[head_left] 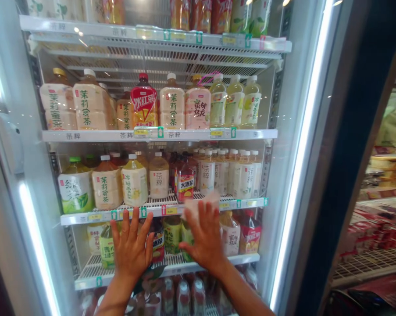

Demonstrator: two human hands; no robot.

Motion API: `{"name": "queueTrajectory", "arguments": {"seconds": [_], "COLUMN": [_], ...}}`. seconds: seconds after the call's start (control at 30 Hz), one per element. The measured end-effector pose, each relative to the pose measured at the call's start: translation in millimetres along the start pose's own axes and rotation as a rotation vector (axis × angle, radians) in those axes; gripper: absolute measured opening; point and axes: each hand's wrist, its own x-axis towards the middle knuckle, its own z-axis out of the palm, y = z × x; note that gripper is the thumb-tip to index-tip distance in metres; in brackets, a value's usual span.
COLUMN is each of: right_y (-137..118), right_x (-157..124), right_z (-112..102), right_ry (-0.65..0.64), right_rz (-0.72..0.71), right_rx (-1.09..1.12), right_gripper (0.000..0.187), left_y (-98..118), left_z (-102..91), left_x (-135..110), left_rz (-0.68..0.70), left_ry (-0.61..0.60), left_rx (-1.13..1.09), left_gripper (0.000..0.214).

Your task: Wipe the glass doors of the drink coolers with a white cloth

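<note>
My left hand [132, 248] lies flat on the glass door [285, 145] of a drinks fridge, fingers spread and pointing up, with nothing in it. To its right, my right hand [206, 239] presses a white cloth [201, 201] against the same glass; the cloth sticks out above the fingertips. Both hands sit low on the door, in front of the lower bottle shelves [158, 210]. Behind the glass stand rows of tea bottles [171, 107], among them a red-labelled bottle [144, 105].
A lit strip [299, 166] runs down the fridge's right side, beside a dark door frame [355, 153]. Further right is another chilled case with wire shelves [372, 263] and packaged goods. The door's left edge [7, 175] stands close by.
</note>
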Motion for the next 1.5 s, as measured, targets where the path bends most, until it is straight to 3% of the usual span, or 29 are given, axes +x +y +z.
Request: {"name": "queueTrajectory", "arguments": {"seconds": [0.1, 0.17, 0.23, 0.37, 0.4, 0.47, 0.53, 0.6, 0.63, 0.7, 0.77, 0.83, 0.87, 1.0, 1.03, 1.07, 1.17, 1.23, 1.3, 1.4, 1.43, 1.5], "right_y": [53.1, 67.1, 51.2, -3.3, -6.9, 0.6, 14.1, 16.3, 10.7, -9.0, -26.7, -29.9, -25.7, -4.2, -4.3, -6.8, -15.1, -10.0, 3.0, 16.6, 15.9, 8.1], "right_x": [5.1, 6.9, 4.8, 7.0, 14.1, 35.5, 54.7, 55.3, 46.5, 17.4, -8.7, -13.8, -7.9, 18.7, 14.2, 4.3, -34.7, -41.0, -24.4, 2.7, 1.7, -17.8], "right_z": [-11.2, -15.0, -13.1, -4.7, -5.1, -9.4, -14.0, -13.0, -9.8, 0.0, 8.1, 9.0, 6.8, -3.2, -2.8, -1.2, 4.5, 3.3, -2.7, -10.2, -10.2, -6.8], "right_ry": [0.14, 0.203, 0.16, -0.061, -0.078, -0.055, -0.007, 0.033, 0.038, 0.021, -0.017, -0.058, -0.068, -0.025, -0.021, -0.034, -0.174, -0.245, -0.208, -0.066, -0.048, -0.099], "right_rz": [0.337, 0.477, 0.378, -0.299, -0.393, -0.34, -0.09, 0.107, 0.121, -0.04, -0.326, -0.447, -0.406, 0.001, 0.012, -0.054, -0.495, -0.619, -0.462, -0.055, -0.015, -0.186], "right_rx": [-0.062, -0.069, -0.064, -0.024, -0.029, -0.059, -0.086, -0.095, -0.096, -0.079, -0.033, -0.015, -0.028, -0.09, -0.083, -0.06, 0.048, 0.067, 0.014, -0.069, -0.073, -0.016], "right_gripper": [0.077, 0.075, 0.079, 0.091, 0.093, 0.094, 0.09, 0.087, 0.087, 0.088, 0.081, 0.076, 0.077, 0.091, 0.092, 0.091, 0.082, 0.08, 0.084, 0.092, 0.091, 0.087], "left_y": [-0.9, -1.4, -1.4, -1.0, -0.9, -0.8, -0.8, -1.0, -1.1, -1.7, -2.5, -3.1, -3.2, -2.7, -2.4, -2.1, -1.3, -1.1, -1.0, -1.0, -0.9, -0.6], "left_z": [1.0, 2.0, 2.7, 2.6, 2.5, 2.2, 2.1, 2.2, 2.3, 2.6, 3.0, 3.1, 3.0, 1.7, 1.4, 1.1, 0.8, 0.8, 0.9, 1.1, 1.1, 0.9], "left_x": [-1.3, -2.5, -3.3, -2.5, -2.1, -1.4, -1.2, -1.6, -1.9, -2.8, -3.7, -4.3, -4.4, -3.7, -3.3, -2.8, -1.2, -0.4, 0.1, 0.0, -0.2, -0.7], "left_rz": [-0.001, -0.005, -0.01, -0.01, -0.011, -0.007, 0.0, 0.002, 0.001, 0.001, 0.005, 0.008, 0.008, 0.009, 0.007, 0.004, -0.004, -0.004, 0.002, 0.009, 0.008, 0.002], "left_ry": [0.008, 0.014, 0.016, 0.019, 0.016, 0.016, 0.022, 0.033, 0.034, 0.025, 0.015, 0.015, 0.016, 0.007, 0.005, 0.008, 0.029, 0.037, 0.039, 0.048, 0.049, 0.047], "left_rx": [-0.002, -0.003, -0.003, -0.006, -0.008, -0.014, -0.018, -0.022, -0.022, -0.025, -0.026, -0.025, -0.022, -0.016, -0.019, -0.025, -0.049, -0.061, -0.065, -0.06, -0.06, -0.063], "left_gripper": [0.07, 0.069, 0.069, 0.071, 0.071, 0.07, 0.07, 0.069, 0.069, 0.069, 0.07, 0.07, 0.07, 0.07, 0.069, 0.069, 0.066, 0.064, 0.064, 0.064, 0.064, 0.064]}}
